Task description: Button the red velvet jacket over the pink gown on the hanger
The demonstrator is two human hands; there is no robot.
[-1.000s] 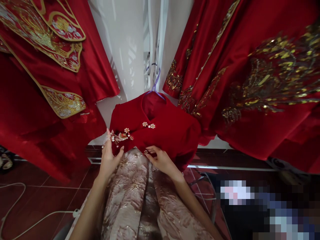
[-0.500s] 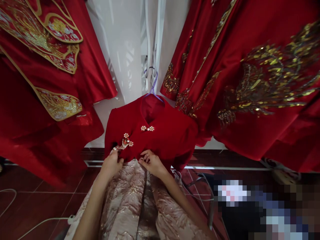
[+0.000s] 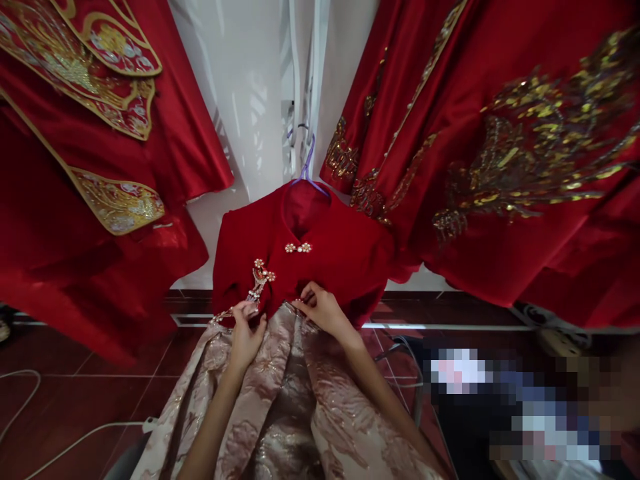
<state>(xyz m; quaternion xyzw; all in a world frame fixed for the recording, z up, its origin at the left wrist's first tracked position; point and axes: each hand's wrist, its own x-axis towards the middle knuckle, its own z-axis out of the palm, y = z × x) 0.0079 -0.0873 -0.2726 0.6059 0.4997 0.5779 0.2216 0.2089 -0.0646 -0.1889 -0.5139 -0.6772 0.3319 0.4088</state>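
Note:
A dress hangs in front of me on a purple hanger (image 3: 306,170). Its top is a red velvet bodice (image 3: 335,263) with a pearl collar clasp (image 3: 298,248); its skirt is pink-gold brocade (image 3: 280,413). A beaded brooch with a tassel (image 3: 259,279) hangs on the bodice's left side. My left hand (image 3: 246,333) is closed, pinching the tassel's lower end at the waist seam. My right hand (image 3: 324,310) is closed too, its fingers pinching the red fabric at the waist, right of the brooch.
Red gowns with gold embroidery hang at the left (image 3: 90,167) and right (image 3: 500,153). A white wall and rail (image 3: 300,87) stand behind the dress. White cables (image 3: 60,443) lie on the dark red tiled floor at the lower left. A blurred dark item sits at the lower right.
My left hand slid from the bodice's left edge inward to the waist, and the tassel now hangs down instead of sideways. My right hand shifted slightly up and right along the waist seam.

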